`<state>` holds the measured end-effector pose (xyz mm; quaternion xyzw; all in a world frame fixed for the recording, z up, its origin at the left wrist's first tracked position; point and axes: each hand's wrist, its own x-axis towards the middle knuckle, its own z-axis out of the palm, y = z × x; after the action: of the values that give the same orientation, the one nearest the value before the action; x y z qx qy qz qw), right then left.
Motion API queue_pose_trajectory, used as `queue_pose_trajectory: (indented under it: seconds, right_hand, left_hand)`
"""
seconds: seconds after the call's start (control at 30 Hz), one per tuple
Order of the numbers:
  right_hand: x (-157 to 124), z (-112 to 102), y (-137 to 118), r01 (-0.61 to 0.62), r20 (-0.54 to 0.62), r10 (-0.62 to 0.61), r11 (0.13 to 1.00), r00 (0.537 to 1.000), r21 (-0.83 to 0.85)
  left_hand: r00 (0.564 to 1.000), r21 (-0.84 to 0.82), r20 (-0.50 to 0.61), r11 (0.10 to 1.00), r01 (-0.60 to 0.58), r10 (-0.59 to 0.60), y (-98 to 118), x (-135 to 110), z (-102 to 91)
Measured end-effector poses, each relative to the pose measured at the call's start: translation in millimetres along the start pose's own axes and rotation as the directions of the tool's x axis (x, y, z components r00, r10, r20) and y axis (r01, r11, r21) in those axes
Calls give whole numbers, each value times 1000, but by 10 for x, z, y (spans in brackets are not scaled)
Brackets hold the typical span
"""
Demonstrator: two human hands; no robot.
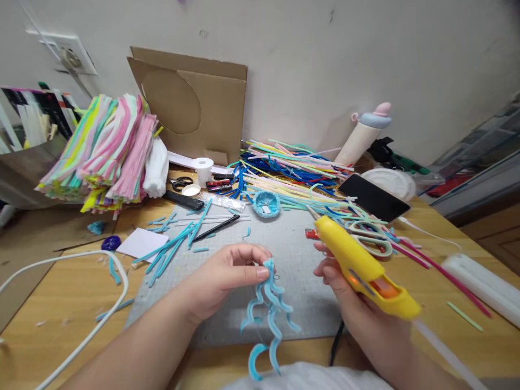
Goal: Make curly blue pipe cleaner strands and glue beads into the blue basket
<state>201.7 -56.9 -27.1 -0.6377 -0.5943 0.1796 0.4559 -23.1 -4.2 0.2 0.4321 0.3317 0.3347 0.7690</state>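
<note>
Pinched between the thumb and fingers of my left hand [233, 271] is the top of a bunch of light blue curled pipe cleaners [271, 314], whose wavy strands hang down over the grey cutting mat [300, 244]. My right hand [345, 298] is wrapped around a yellow hot glue gun [357, 265]. Its nozzle points up and to the left, away from the blue strands, and a glue stick [442, 352] sticks out of its back end. Behind my hands, on the mat's far edge, lies a small round blue fuzzy cup [266, 204].
Cut blue pipe cleaners [174, 249] and a black pen [216, 227] lie left on the mat. Bundled pipe cleaners [117, 146] stand back left, by cardboard [195, 103]. Loose ones [292, 168] pile behind. Scissors [371, 238], a phone [374, 197] and a power strip [483, 287] are right; a white cable [122, 271] loops left.
</note>
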Motion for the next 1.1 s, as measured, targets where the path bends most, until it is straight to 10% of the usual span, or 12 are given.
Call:
queue_pose_trajectory:
  seconds: [0.23, 0.67, 0.83, 0.93, 1.1]
  right_hand:
    - [190, 175, -146, -297, 329, 119, 766, 937, 570]
    - [264, 477, -352, -250, 506, -76, 800, 859, 545]
    - [207, 360, -250, 41, 86, -98, 863, 992, 503]
    - [162, 263, -198, 261, -234, -171, 861, 957, 436]
    - [146, 152, -199, 390, -225, -336, 882, 915, 265]
  left_hand:
    - [996, 125, 85, 991, -50, 40, -100, -4, 44]
    - [984, 202, 40, 963, -177, 173, -222, 31, 101]
    - [983, 142, 13, 973, -181, 181, -205, 11, 111]
    - [986, 69, 44, 984, -165, 162, -175, 0, 130]
    - [984, 36, 75, 985, -167, 164, -153, -15, 138]
